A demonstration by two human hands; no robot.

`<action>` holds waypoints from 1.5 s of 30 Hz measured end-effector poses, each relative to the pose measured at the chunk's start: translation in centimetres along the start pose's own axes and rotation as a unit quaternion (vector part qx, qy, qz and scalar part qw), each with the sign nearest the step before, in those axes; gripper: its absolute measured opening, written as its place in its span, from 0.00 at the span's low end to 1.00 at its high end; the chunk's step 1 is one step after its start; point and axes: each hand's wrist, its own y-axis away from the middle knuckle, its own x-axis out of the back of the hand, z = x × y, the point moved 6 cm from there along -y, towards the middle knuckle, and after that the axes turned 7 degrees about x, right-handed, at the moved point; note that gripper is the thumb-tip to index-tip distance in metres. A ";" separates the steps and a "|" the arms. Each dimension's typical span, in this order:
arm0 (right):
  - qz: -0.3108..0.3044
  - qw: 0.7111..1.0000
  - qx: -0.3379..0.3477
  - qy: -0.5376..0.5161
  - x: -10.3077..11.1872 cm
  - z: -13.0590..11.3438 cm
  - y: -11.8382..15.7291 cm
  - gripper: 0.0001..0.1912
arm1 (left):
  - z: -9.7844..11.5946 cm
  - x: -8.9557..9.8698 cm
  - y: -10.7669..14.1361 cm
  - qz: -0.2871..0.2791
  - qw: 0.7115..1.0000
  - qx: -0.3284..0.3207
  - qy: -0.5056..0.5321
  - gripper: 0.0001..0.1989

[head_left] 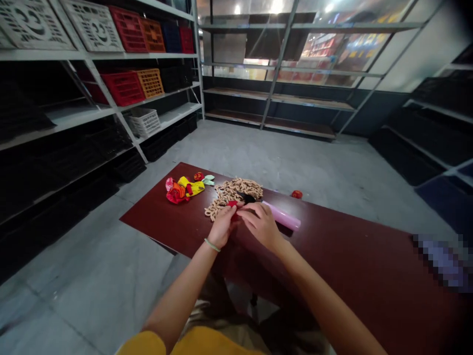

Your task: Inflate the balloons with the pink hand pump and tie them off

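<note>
A small red piece [232, 203], thin and soft-looking, is pinched in my left hand [221, 228], which wears a pale green band at the wrist. My right hand [263, 228] comes in from the other side with bent fingers, its fingertips meeting at the edge of the same red piece. Just beyond my hands lies a heap of beige, rope-like knotted loops [240, 187], with a black item [247, 197] on its near side. A shiny pink roll [284, 217] rests beside my right hand.
On the dark red table [340, 246], crumpled red, pink and yellow pieces [178, 192] lie at the left. A red-orange object [296, 194] shows past the far edge. A blurred purple patch [443, 261] is at the right. Shelves with plastic crates [123, 88] line the left.
</note>
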 end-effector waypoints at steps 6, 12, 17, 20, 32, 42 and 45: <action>-0.011 0.976 -0.176 0.128 2.7 7.1 7.6 0.25 | -3.0 -1.7 -0.9 -0.018 1.000 0.002 -0.010 0.18; -0.143 0.944 -0.227 0.191 1.7 8.5 9.9 0.27 | -4.1 -2.3 -0.1 -0.067 0.998 0.006 0.017 0.25; -0.136 0.937 -0.262 0.187 4.0 5.2 10.0 0.22 | -1.1 -1.1 0.0 -0.036 0.993 -0.094 0.068 0.24; -0.120 0.940 -0.281 0.154 4.9 2.4 11.3 0.25 | 1.1 0.2 -0.1 0.014 0.975 -0.171 0.140 0.20; -0.131 0.965 -0.171 0.146 3.7 -3.5 14.5 0.33 | -0.5 0.8 0.7 0.034 0.959 -0.140 0.242 0.16; -0.124 0.967 -0.160 0.156 3.7 -3.9 14.5 0.34 | -1.4 0.4 0.5 0.019 0.969 -0.158 0.188 0.18; -0.128 0.966 -0.156 0.163 3.2 -3.3 14.1 0.34 | -1.6 0.5 -0.2 0.021 0.969 -0.171 0.180 0.20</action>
